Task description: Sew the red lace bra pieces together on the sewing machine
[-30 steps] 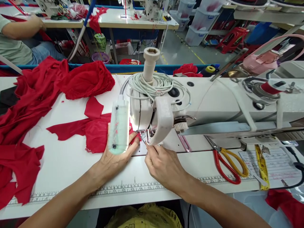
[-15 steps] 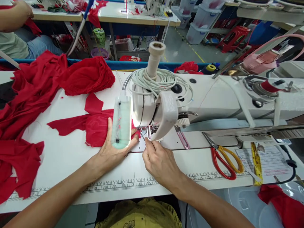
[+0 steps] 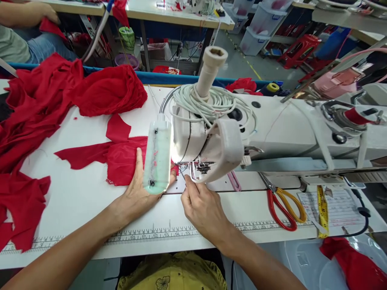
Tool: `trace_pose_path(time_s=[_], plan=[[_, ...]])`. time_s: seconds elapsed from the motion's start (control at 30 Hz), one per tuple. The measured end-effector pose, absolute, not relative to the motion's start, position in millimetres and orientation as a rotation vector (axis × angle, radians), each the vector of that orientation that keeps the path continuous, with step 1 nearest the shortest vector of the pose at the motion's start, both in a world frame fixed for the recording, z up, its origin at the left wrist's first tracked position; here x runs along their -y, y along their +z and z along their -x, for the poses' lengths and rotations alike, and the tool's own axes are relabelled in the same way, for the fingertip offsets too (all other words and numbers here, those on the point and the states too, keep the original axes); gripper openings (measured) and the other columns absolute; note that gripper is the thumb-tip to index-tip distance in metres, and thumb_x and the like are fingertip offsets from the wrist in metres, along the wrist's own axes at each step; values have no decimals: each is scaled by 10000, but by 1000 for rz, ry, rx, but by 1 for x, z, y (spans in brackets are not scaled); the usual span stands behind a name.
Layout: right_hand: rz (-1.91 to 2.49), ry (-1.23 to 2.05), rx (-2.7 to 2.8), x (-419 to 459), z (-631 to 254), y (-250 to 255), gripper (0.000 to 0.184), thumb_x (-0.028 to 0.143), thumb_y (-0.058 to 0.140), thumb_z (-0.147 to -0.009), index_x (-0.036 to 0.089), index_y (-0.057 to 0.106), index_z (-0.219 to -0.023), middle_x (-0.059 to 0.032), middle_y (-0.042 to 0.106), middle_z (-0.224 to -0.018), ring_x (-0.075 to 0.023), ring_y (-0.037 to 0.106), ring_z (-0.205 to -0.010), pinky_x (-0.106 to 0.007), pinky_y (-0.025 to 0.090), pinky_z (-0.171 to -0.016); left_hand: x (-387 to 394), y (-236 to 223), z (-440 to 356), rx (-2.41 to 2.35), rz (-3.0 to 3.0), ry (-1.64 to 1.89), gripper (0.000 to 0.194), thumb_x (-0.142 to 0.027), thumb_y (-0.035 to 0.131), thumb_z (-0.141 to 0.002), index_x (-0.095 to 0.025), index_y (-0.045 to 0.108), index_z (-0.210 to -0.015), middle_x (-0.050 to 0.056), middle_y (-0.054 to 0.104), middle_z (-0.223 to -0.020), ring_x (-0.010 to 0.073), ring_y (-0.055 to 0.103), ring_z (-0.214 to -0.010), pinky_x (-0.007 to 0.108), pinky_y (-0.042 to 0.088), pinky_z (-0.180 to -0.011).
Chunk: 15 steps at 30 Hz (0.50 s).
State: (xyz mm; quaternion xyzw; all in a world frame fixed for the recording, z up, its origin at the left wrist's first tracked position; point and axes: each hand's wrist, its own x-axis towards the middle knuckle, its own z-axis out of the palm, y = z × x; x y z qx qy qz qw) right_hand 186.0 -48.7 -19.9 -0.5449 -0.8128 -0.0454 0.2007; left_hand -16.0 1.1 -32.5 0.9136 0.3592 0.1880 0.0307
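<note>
My left hand (image 3: 137, 201) lies spread on a piece of red fabric (image 3: 122, 163), its fingers partly hidden by the clear lamp housing (image 3: 157, 155) hanging over it. The fabric's right edge reaches under the presser foot (image 3: 184, 165) of a white sewing machine (image 3: 189, 135). Just right of the foot, my right hand (image 3: 201, 201) is closed in a pinch. A thin, dark metal tool (image 3: 182, 174) sticks out from its fingertips toward the foot; the rest of it is hidden in the grip.
Heaps of red fabric (image 3: 111, 90) lie on the left of the white table (image 3: 75, 209). Scissors (image 3: 281, 205) with red and yellow handles, a yellow tape measure (image 3: 322, 211) and a written sheet (image 3: 343, 207) lie to the right. Another person's hand (image 3: 40, 14) shows at upper left.
The view has shifted slightly, and the machine head appears a little farther right. Both my hands keep nearly the same places at the presser foot. The other person's hand has moved right.
</note>
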Motion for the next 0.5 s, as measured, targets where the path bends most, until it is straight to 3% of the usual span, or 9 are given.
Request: trace_pose_path(time_s=[0.17, 0.3, 0.5], plan=[[1555, -86, 2329, 50, -187, -20, 270, 98, 438, -918, 95, 673, -1052, -67, 603, -774, -173, 561, -664, -274, 417, -492, -1, -33, 17, -1107, -2770, 573, 338, -139, 534, -922, -269, 638, -1216, 63, 711, -1153, 317, 587, -1206, 804, 253, -1093], [1573, -86, 2314, 50, -187, -19, 272, 111, 439, -921, 94, 667, -1070, -70, 619, -798, -165, 558, -669, -264, 424, -493, 4, -27, 13, -1166, -2753, 611, 308, -168, 498, -954, -276, 635, -1208, 32, 724, -1095, 291, 593, -1187, 793, 210, -1123], [1551, -58, 2399, 51, -191, -16, 274, 88, 424, -929, 98, 678, -1031, -100, 635, -838, -180, 586, -748, -251, 425, -495, 3, -29, 13, -1210, -2750, 596, 319, -148, 500, -938, -251, 635, -1208, 58, 717, -1057, 313, 597, -1170, 810, 248, -1078]])
